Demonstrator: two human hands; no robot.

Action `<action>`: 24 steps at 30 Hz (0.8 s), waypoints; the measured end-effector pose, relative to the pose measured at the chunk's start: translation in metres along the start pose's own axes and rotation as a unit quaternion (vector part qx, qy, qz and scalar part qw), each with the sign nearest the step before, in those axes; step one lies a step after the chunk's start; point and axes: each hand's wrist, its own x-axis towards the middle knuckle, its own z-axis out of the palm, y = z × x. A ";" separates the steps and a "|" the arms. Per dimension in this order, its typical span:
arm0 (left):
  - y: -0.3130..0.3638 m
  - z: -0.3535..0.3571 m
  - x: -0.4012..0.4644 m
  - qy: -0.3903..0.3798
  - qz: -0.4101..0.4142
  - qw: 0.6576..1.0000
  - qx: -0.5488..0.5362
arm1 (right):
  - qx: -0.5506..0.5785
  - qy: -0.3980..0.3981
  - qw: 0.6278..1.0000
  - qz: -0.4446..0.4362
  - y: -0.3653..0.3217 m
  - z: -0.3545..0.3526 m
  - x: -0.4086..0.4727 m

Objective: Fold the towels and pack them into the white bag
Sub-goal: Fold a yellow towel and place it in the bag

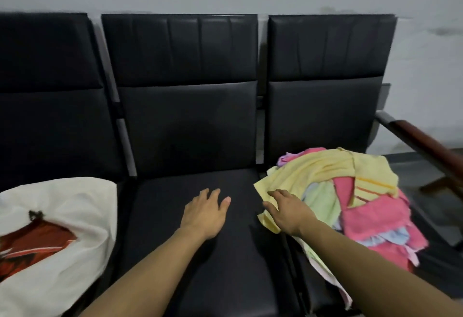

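Note:
A loose pile of towels (350, 191) in yellow, pink, green and pale blue lies on the right seat, spilling over its front and left edge. My right hand (285, 212) rests with straight fingers on the yellow towel (313, 168) at the pile's left edge. Over the bare middle seat (200, 266) my left hand (205, 212) is spread flat, palm down, holding nothing. The white bag (62, 216), with a red print on its side, lies on the left seat.
Three black padded seats stand in a row against a grey wall. A dark red armrest (431, 148) juts out at the far right, beyond the pile. Metal dividers run between the seats.

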 end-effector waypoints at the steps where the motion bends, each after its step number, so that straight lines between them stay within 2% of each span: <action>1: 0.013 0.005 0.004 -0.005 0.004 1.000 0.000 | 0.004 -0.005 1.000 0.015 0.017 -0.002 -0.001; 4: 0.049 0.021 0.018 -0.025 0.013 1.000 0.000 | 0.021 -0.011 0.998 0.063 0.062 -0.004 0.000; 7: 0.077 0.038 0.034 -0.039 0.022 0.999 0.002 | 0.065 0.024 0.993 0.095 0.095 -0.012 0.000; 12: 0.115 0.072 0.070 -0.083 0.011 0.995 -0.060 | 0.068 0.198 0.974 0.087 0.140 -0.036 0.013; 15: 0.129 0.094 0.092 -0.105 -0.027 0.986 -0.128 | 0.012 0.219 0.972 0.087 0.163 -0.048 0.025; 18: 0.136 0.109 0.108 -0.089 -0.059 0.976 -0.192 | 0.032 0.209 0.974 0.077 0.177 -0.054 0.036; 21: 0.138 0.121 0.119 -0.077 -0.086 0.973 -0.198 | 0.033 0.225 0.970 0.083 0.183 -0.059 0.045; 24: 0.135 0.124 0.120 -0.010 -0.089 0.971 -0.223 | 0.039 0.233 0.968 0.080 0.187 -0.067 0.053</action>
